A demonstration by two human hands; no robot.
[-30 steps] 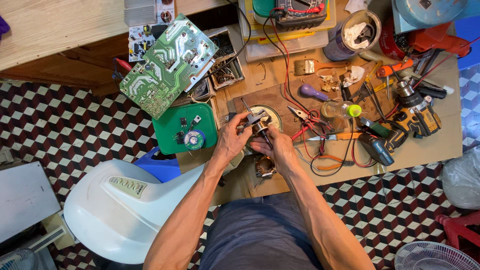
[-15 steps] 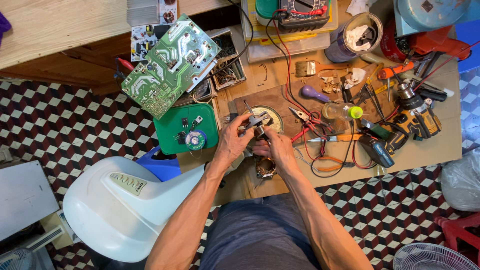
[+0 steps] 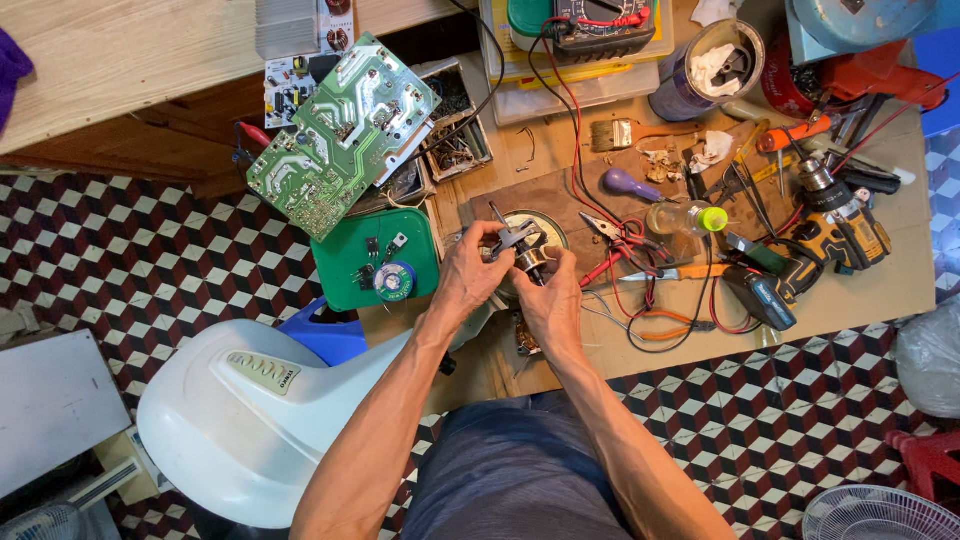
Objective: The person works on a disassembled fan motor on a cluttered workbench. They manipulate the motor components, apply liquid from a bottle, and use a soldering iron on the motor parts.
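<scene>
My left hand (image 3: 468, 272) and right hand (image 3: 550, 300) both pinch the small motor (image 3: 530, 262) (fingers closed); casing apart, reassembly looks unfinished.

Both forearms are seen bare from elbow to wrist; no sleeves, gloves, watch or rings are shown. The left hand (image 3: 468, 272) and the right hand (image 3: 551, 303) are uncovered as well. The lap is covered by dark blue-grey shorts (image 3: 510, 470) of plain cloth, lightly creased.
</scene>
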